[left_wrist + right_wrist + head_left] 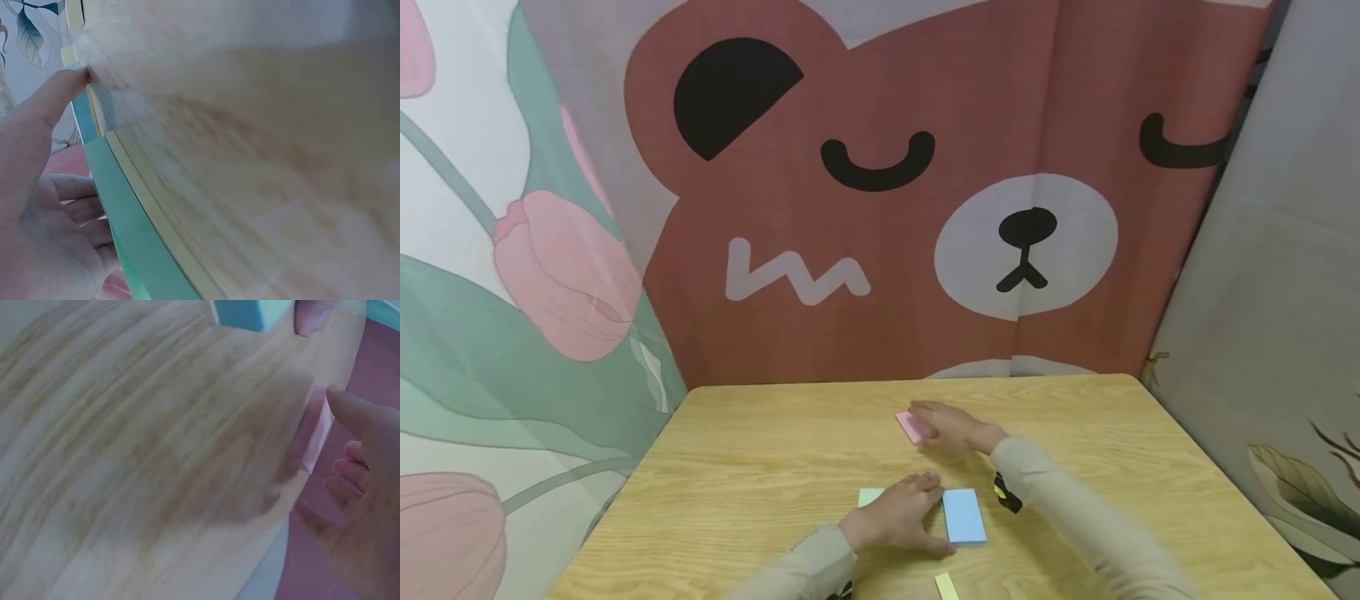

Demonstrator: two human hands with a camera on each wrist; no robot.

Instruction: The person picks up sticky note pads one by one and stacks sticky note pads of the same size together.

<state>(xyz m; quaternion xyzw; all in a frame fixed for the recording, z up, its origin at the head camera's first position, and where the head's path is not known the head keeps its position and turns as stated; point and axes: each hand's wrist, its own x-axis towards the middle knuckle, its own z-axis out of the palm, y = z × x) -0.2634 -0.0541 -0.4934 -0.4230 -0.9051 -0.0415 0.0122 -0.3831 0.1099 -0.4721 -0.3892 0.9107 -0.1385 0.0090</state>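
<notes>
Hands spread, left hand [901, 514] beside blue pad [964, 517], right hand [953, 427] outstretched at pink pad [910, 427]

cloth-screened nook, bear-print cloth [985, 158] behind, tulip-print cloth [550, 275] at left, 1 wood-grain table [760, 467]

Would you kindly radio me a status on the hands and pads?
Left hand at blue pad, partly hiding green pad in head view. Right hand at pink pad, contact unclear. No obstruction evident.
</notes>
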